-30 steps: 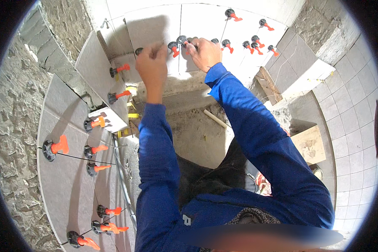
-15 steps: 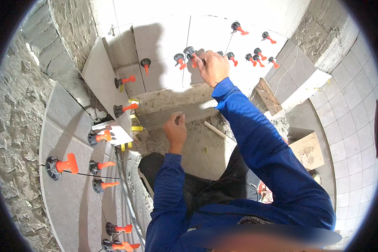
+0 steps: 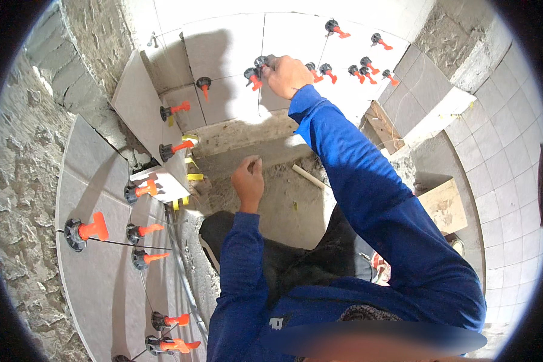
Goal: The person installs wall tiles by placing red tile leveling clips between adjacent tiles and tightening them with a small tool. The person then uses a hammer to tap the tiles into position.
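My right hand [image 3: 288, 76] reaches up to the pale wall tiles [image 3: 241, 45], its fingers closed on a tile leveler [image 3: 261, 62] at the joint between two tiles. The leveler's black cap shows; its handle is mostly covered by my fingers. Just left of it, another tile leveler [image 3: 253, 78] with an orange handle sits on the same joint. My left hand [image 3: 248, 183] hangs over the ledge, thumb and fingers curled together; whatever they hold, if anything, is hidden.
More orange-handled tile levelers [image 3: 366, 65] stud the tiles to the right. Others [image 3: 140, 233] sit on the grey tiles at left, beside a grey pipe [image 3: 187, 295]. Yellow wedges [image 3: 194, 177] edge the corner tile. A wooden board [image 3: 443, 205] lies at right, a pale stick [image 3: 308, 177] below.
My right hand has shifted slightly left and up in the picture, still at the same leveler. The whole view has also moved a little. My left hand stays curled.
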Demonstrator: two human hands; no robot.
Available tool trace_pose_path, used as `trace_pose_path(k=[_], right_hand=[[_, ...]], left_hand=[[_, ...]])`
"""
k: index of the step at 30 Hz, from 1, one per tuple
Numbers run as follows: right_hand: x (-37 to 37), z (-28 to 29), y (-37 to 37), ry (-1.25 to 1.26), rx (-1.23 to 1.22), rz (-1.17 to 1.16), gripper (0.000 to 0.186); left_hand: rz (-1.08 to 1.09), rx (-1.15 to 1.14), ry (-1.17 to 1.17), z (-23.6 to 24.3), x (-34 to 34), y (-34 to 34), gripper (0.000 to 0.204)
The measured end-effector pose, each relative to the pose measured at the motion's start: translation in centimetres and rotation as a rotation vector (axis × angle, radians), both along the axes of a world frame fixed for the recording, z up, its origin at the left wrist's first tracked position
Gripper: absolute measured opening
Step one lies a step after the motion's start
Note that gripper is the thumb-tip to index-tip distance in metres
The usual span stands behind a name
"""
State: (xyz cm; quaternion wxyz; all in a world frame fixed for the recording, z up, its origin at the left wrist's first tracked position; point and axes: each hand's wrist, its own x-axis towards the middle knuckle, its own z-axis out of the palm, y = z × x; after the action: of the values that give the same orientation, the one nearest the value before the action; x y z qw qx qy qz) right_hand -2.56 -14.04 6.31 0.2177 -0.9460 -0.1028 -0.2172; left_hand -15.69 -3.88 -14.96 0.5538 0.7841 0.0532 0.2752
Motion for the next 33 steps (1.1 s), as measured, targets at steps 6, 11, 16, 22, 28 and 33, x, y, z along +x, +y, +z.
trace_pose_path(k=[6, 11, 16, 22, 28, 33], right_hand=[[1.1, -0.7, -0.9, 0.127, 0.258, 0.088, 0.030], [1.4, -1.6, -0.7, 0.052, 0.357, 0.112, 0.029], [1.7, -2.3, -0.8, 0.063, 0.492, 0.144, 0.030], [1.9, -2.3, -0.5, 0.075, 0.544, 0.138, 0.028], [1.6, -2.1, -0.5, 0.118, 0.592, 0.158, 0.032], [1.5, -2.1, -0.3, 0.065, 0.545, 0.131, 0.030]], left_hand=[[0.052, 0.037, 0.019, 5.8, 0.8, -0.5, 0.023], [0.128, 0.010, -0.309, 13.7, 4.6, 0.7, 0.021], [0.066, 0.376, -0.329, 18.9, 9.2, 2.2, 0.025], [-0.067, 0.790, -0.302, 20.5, 13.2, 2.3, 0.025], [-0.052, 0.879, -0.259, 20.5, 13.6, 2.3, 0.028], [-0.126, 0.978, -0.228, 20.6, 13.7, 2.6, 0.027]])
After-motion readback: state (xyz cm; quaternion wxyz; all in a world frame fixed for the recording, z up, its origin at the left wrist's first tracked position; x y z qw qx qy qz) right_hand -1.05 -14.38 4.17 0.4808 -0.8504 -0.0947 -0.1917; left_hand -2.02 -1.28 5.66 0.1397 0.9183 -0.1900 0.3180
